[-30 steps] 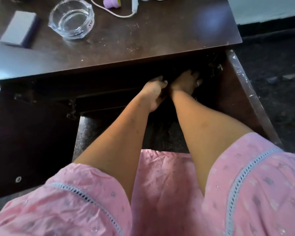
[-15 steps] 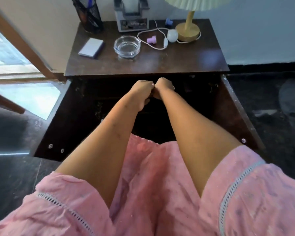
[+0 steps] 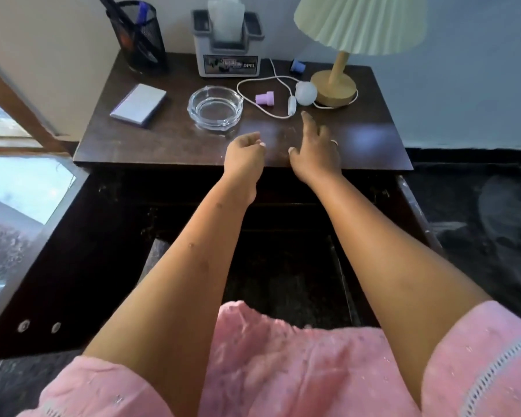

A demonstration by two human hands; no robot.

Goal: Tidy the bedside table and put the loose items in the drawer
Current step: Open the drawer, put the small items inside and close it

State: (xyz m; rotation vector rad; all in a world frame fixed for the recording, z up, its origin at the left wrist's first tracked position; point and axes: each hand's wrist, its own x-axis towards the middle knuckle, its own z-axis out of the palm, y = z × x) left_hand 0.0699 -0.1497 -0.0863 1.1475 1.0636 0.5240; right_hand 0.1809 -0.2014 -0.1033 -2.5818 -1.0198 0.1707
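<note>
Right hand: the right hand point(image 3: 314, 152) is spread with fingers straight, holding nothing, over the front of the table top; a ring shows on one finger.
Left hand: the left hand point(image 3: 243, 156) has loosely curled fingers and nothing visible in it, at the front edge just beside the right hand, not touching it.
Nearest to the fingers: a white cord switch point(image 3: 291, 104) lies just beyond the longest right fingertip, apart from it.
Loose items: a small pink plug point(image 3: 265, 97) inside the cord loop, a white ball point(image 3: 306, 93) against the lamp point(image 3: 334, 85) base, a small blue piece point(image 3: 297, 66) behind it.
Left of them: a glass ashtray point(image 3: 214, 107), then a notepad point(image 3: 138, 104).
Back row: a mesh pen holder point(image 3: 138, 37) and a tissue box point(image 3: 227, 46).
Surface: all of these sit on the dark table point(image 3: 358, 139).
Below: the open compartment point(image 3: 81, 251) is dark; I cannot tell what it contains.
</note>
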